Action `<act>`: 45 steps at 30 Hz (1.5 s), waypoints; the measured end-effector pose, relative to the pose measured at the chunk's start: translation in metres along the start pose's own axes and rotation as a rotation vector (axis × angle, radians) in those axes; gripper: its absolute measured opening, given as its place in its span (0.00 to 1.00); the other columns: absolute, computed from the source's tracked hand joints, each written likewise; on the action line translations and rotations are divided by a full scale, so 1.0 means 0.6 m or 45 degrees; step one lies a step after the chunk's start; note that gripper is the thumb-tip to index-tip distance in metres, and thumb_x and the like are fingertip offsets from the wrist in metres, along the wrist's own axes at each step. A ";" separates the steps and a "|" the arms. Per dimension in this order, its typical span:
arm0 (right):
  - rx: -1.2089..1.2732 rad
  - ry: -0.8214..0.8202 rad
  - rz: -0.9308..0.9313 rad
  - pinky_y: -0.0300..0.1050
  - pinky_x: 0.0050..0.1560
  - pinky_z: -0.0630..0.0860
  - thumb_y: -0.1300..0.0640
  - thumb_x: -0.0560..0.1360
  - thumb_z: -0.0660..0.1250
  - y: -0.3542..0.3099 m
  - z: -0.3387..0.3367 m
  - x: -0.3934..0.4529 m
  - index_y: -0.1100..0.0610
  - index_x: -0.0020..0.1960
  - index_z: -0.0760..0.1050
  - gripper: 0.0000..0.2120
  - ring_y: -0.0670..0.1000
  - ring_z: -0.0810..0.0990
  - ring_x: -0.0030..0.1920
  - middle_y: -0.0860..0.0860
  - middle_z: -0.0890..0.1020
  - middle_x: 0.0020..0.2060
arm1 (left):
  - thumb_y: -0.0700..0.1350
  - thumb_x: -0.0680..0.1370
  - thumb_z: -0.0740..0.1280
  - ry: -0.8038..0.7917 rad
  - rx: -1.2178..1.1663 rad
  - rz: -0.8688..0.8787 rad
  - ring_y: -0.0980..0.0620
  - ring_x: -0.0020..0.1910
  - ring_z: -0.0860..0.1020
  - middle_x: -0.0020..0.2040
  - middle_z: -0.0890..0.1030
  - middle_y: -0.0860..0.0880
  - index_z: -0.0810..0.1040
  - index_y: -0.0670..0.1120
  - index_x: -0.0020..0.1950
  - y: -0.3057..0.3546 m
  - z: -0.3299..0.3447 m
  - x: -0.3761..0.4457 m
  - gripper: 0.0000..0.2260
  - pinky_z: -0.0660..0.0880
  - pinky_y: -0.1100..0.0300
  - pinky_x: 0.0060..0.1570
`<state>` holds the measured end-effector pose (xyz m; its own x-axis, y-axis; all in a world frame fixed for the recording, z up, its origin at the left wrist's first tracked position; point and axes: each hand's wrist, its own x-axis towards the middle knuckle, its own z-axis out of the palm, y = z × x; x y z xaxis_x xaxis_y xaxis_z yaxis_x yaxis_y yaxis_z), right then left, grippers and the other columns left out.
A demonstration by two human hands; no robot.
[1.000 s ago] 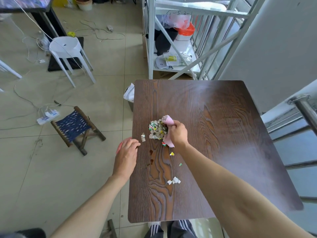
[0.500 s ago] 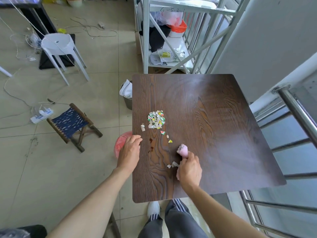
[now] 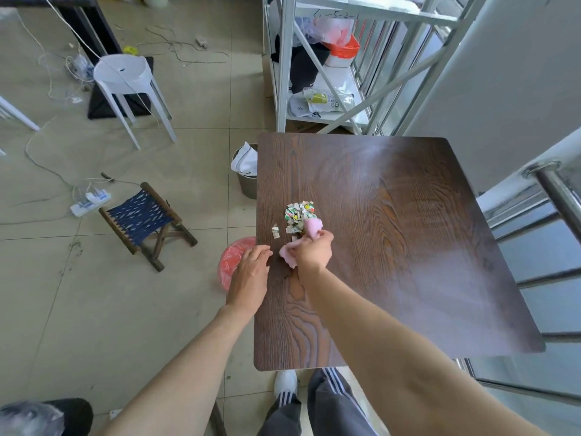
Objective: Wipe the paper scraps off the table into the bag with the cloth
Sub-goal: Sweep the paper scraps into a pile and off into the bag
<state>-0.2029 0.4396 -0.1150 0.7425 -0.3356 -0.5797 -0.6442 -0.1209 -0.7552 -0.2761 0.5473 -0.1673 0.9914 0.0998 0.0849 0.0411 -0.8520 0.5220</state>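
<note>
Paper scraps, small white and multicoloured [image 3: 298,215], heaped on dark wood-grain desk [image 3: 393,231], touching crumpled pink cloth [image 3: 309,229] clenched in right hand [image 3: 312,253]. Left hand [image 3: 250,276], fingers curled, rests on desk edge above red plastic bag [image 3: 232,262].

Single head-worn view, looking steeply down and forward over the dark wooden surface [image 3: 393,247] from its near edge, close, floor alongside left.

White plastic stool [image 3: 125,77], folding stool with blue woven seat [image 3: 143,215], white metal shelving [image 3: 314,58], power strip [image 3: 89,201]
</note>
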 end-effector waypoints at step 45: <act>-0.864 0.320 -0.512 0.53 0.53 0.73 0.60 0.78 0.57 -0.033 -0.025 0.172 0.61 0.64 0.72 0.16 0.64 0.76 0.54 0.61 0.73 0.56 | 0.39 0.76 0.67 -0.029 -0.017 0.039 0.51 0.67 0.71 0.66 0.75 0.49 0.75 0.44 0.65 0.021 0.024 -0.020 0.17 0.58 0.58 0.70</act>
<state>-0.1159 0.3935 -0.1553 0.9286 -0.3357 -0.1583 -0.3689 -0.7871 -0.4944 -0.2856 0.5281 -0.1742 0.9948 0.0620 0.0812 0.0095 -0.8475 0.5307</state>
